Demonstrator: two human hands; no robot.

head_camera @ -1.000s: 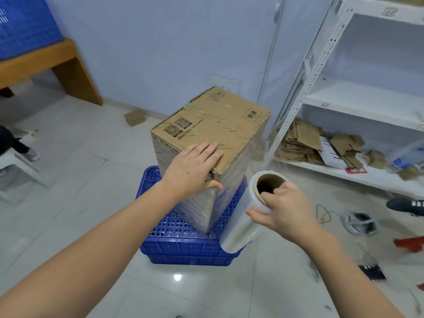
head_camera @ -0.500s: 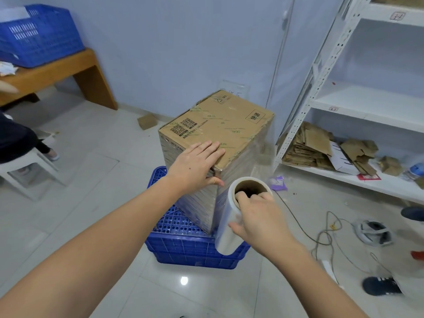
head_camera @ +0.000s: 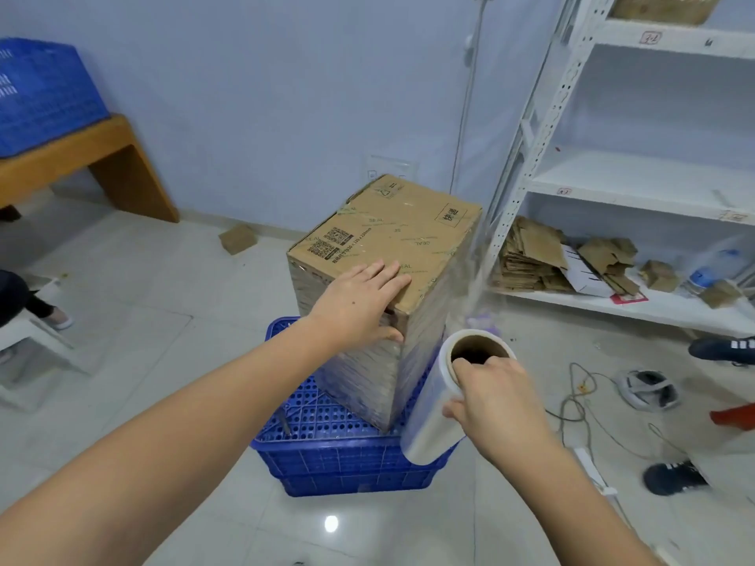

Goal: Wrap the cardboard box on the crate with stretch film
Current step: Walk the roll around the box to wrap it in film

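**Film goes round a box on a blue crate**

A cardboard box (head_camera: 392,255), its sides already sheathed in stretch film, stands on an upturned blue crate (head_camera: 343,455) on the tiled floor. The left hand (head_camera: 359,300) lies on the box's near top corner, fingers straight. The right hand (head_camera: 498,398) grips the film roll (head_camera: 433,418) just right of the box, fingers hooked into its core. White shelving (head_camera: 637,185) at far right holds flattened cardboard (head_camera: 531,255).

left hand (head_camera: 359,298) steadies box (head_camera: 392,255) (film-wrapped); right hand (head_camera: 496,402) grips roll (head_camera: 433,418)
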